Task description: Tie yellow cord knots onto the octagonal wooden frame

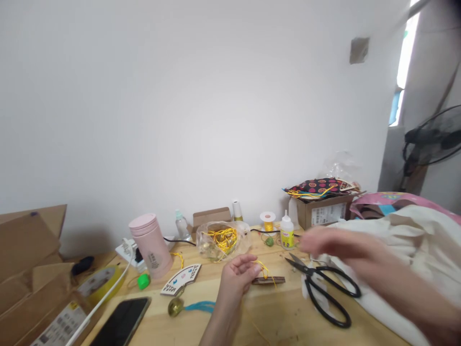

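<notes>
My left hand point(237, 276) is above the wooden table, thumb and fingertips pinched on a thin yellow cord point(265, 270). The cord forms loose loops beside the fingers and crosses a short dark brown strip point(275, 280). My right hand point(333, 242) is raised at the right, smeared by motion, so its fingers are hard to make out. Below and beside it lie black-handled scissors point(312, 274), blades parted and pointing left. A fan-shaped plaque point(182, 278) with coloured marks lies left of my left hand, near a brass-coloured bell point(175, 306) and a blue tassel point(200, 306).
At the back stand a pink tumbler point(151, 247), a clear bag of yellow cord point(223, 240), a cord spool point(268, 222) and a glue bottle point(287, 231). A phone point(120, 322) and cardboard box point(39, 283) are left; white cloth point(406, 250) covers the right.
</notes>
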{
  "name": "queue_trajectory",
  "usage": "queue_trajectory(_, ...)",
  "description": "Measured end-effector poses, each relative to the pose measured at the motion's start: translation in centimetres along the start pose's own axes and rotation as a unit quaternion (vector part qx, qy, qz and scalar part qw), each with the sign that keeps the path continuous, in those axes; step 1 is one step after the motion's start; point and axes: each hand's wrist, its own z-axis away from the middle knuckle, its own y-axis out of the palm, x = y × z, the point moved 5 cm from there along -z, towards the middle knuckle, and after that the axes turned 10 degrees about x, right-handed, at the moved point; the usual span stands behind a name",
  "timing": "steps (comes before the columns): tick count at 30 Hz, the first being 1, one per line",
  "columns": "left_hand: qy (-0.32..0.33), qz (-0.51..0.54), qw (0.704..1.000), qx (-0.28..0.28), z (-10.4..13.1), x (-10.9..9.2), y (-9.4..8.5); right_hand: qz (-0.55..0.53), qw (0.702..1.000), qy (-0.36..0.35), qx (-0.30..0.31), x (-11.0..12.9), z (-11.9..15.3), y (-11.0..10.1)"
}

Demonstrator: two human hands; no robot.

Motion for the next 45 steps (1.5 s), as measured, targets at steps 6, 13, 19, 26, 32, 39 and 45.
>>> queue_trajectory(6,0.04,-0.057,0.997,-0.026,0.4,-0.8,-0.1,0.195,0.98,0.003,0.048,-2.9,-2.0,8.0)
queue_trajectory(13,0.073,-0.105,0.991,-0.047,0.8,-1.9,0.2,0.079,0.989,-0.085,0.089,-5.6,-2.8,6.8)
queue_trajectory(19,0.016,-0.116,0.993,-0.023,0.6,-1.0,0.3,-0.036,0.983,-0.049,0.174,-6.3,-2.0,7.6)
queue_trajectory(26,-0.062,-0.081,0.995,-0.007,0.4,-0.1,0.3,0.012,0.991,-0.028,0.131,-7.4,-2.2,7.9)
queue_trajectory(32,-0.088,-0.122,0.988,0.018,0.4,0.0,0.2,-0.109,0.993,0.047,0.023,-9.0,-2.6,6.3)
queue_trajectory(39,-0.066,-0.19,0.979,0.017,0.0,0.2,-0.6,-0.323,0.94,0.112,0.026,-10.2,-2.7,6.8)
queue_trajectory(45,-0.078,-0.194,0.978,0.024,-0.2,0.5,-0.9,-0.363,0.925,0.113,0.011,-10.4,-2.6,6.7)
